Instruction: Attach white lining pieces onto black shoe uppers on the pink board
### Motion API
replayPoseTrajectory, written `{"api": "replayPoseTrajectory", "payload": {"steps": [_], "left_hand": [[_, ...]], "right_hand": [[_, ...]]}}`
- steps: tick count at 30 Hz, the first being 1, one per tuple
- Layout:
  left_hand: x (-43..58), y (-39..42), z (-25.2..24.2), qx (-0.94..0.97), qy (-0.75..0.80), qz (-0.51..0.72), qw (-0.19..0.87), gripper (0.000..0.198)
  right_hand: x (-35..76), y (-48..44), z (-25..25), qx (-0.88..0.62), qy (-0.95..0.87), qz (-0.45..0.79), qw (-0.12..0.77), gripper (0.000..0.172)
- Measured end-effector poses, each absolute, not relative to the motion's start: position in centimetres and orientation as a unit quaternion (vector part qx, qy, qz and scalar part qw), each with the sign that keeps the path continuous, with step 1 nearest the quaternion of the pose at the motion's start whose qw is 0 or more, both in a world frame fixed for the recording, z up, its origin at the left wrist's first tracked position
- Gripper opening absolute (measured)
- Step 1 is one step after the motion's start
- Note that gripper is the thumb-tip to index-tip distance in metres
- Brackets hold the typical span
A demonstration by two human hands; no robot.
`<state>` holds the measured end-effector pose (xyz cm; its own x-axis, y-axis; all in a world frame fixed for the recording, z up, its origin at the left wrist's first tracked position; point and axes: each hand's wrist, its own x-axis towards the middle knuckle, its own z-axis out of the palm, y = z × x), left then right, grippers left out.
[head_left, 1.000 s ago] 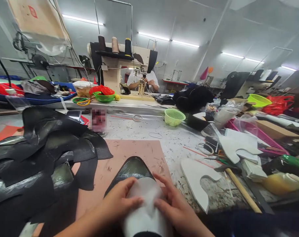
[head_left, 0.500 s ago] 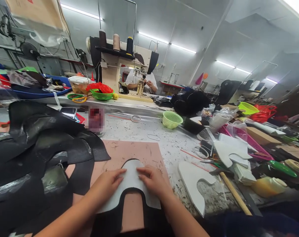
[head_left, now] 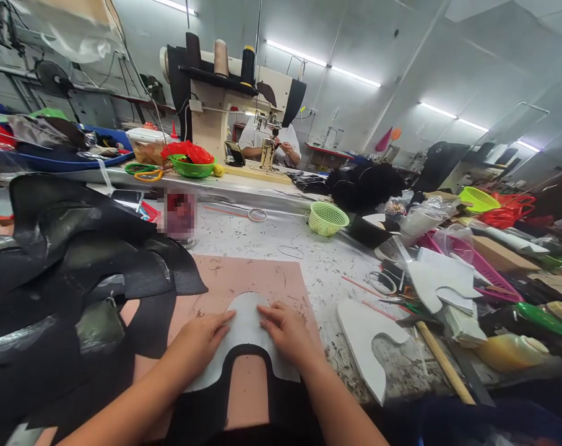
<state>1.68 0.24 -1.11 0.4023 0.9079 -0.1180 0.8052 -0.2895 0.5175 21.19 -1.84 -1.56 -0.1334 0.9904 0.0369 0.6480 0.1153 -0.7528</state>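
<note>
On the pink mat (head_left: 272, 279), a white U-shaped lining piece (head_left: 244, 337).
Left hand (head_left: 200, 341) and right hand (head_left: 288, 331) press it flat, open-palmed; it looks thin, floppy, best lifted by its edges.

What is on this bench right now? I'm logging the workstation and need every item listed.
white lining piece: 1, white, on a black shoe piece on the pink mat
black leather pieces: a pile, black, left of the mat
white cut pieces: several, white, right of the mat
mesh basket: 1, pale green, mid-table
green bowl: 1, holding something red, far bench
sewing machine: 1, cream, with a co-worker behind
hammer handle: 1, wooden, right
left hand: flat on the lining
right hand: flat on the lining
</note>
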Motion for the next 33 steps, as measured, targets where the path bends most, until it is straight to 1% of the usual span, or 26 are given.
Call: {"api": "replayPoseTrajectory", "payload": {"steps": [12,20,22,26,28,30,33], "left_hand": [[2.0,0.5,-1.0,0.802,0.534,0.078,0.258,0.04],[1.7,0.2,-0.7,0.803,0.537,0.068,0.251,0.042],[0.8,-0.7,-0.6,0.783,0.551,0.082,0.277,0.04],[-1.2,-3.5,-0.6,0.655,0.623,0.11,0.414,0.04],[-1.6,-4.6,-0.5,0.586,0.653,0.133,0.461,0.039],[-1.5,-5.3,-0.5,0.538,0.673,0.148,0.486,0.036],[-1.2,-5.8,-0.3,0.523,0.694,0.116,0.482,0.031]], "right_hand": [[21.2,-1.5,-1.4,-0.619,-0.68,0.309,0.245,0.031],[20.8,-1.6,-0.6,-0.634,-0.678,0.319,0.193,0.032],[20.9,-1.6,-0.5,-0.635,-0.676,0.323,0.186,0.032],[21.1,-1.6,-0.6,-0.634,-0.675,0.329,0.186,0.032],[21.1,-1.5,-0.6,-0.636,-0.675,0.329,0.18,0.033],[21.1,-1.5,-0.6,-0.636,-0.677,0.328,0.172,0.033],[21.1,-1.5,-0.4,-0.635,-0.681,0.326,0.165,0.033]]}}
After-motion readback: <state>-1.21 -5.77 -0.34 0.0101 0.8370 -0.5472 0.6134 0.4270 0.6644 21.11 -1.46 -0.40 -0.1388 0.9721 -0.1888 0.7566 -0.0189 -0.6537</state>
